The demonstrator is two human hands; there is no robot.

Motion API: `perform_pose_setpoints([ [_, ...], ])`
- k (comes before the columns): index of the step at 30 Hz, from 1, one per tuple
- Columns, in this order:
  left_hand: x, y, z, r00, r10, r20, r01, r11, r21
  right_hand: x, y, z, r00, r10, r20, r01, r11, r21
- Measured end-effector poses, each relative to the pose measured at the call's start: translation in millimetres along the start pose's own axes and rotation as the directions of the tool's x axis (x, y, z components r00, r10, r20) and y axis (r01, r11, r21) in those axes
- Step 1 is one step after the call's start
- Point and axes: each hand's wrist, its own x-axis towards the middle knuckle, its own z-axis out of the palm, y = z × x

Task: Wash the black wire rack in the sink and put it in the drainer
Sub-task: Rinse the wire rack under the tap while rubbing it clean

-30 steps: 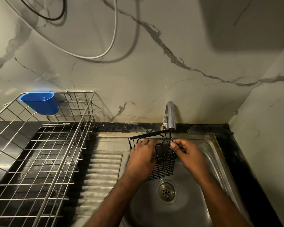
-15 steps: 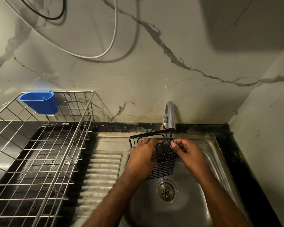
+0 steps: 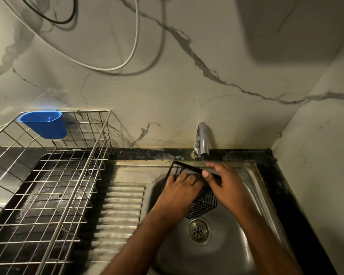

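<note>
the small black wire-mesh rack [image 3: 204, 205] tilts over the steel sink basin [image 3: 222, 253], under the chrome tap [image 3: 202, 139]. left hand [image 3: 179, 191] fingers curl on its side; right hand [image 3: 224, 183] pinches its flat top strip.

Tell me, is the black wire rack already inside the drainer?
No. Both hands, the left hand and right hand, hold the black wire rack over the sink, while the drainer stands apart.

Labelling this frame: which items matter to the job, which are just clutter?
Job: wire rack, held by left hand and right hand; sink; tap; drainer.
Clutter: blue cup; cables.
</note>
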Motion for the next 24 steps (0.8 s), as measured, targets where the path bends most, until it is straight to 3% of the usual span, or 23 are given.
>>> perform_pose_setpoints([
  [4, -2, 4, -1, 0.985, 0.172, 0.008, -0.172, 0.981, 0.094, -1, 0, -2, 0.981, 0.041, 0.189, -0.042, 0.999, 0.004],
  [9, -4, -5, 0, 0.970, 0.220, -0.105, -0.204, 0.968, 0.148, -8, 3, 1, 0.958, 0.240, 0.155, -0.278, 0.910, 0.307],
  [11, -4, -7, -5, 0.979, 0.145, -0.144, -0.133, 0.987, 0.093, -11, 1, 3, 0.931, 0.340, 0.134, -0.364, 0.839, 0.405],
  [13, -5, -11, -8, 0.990, -0.030, -0.140, 0.023, 0.998, -0.050, -14, -3, 5, 0.889, 0.422, 0.177, -0.451, 0.741, 0.497],
  [16, -5, -20, 6, 0.951, -0.307, -0.037, 0.279, 0.903, -0.327, -17, -9, 12, 0.845, 0.470, 0.256, -0.522, 0.616, 0.590],
  [19, -6, -21, 29, 0.898, -0.433, 0.082, 0.401, 0.725, -0.560, -16, -9, 19, 0.851, 0.470, 0.236, -0.513, 0.646, 0.565],
  [24, -6, -9, 40, 0.859, -0.479, 0.181, 0.454, 0.550, -0.701, -20, -12, 18, 0.865, 0.442, 0.237, -0.494, 0.670, 0.554],
])
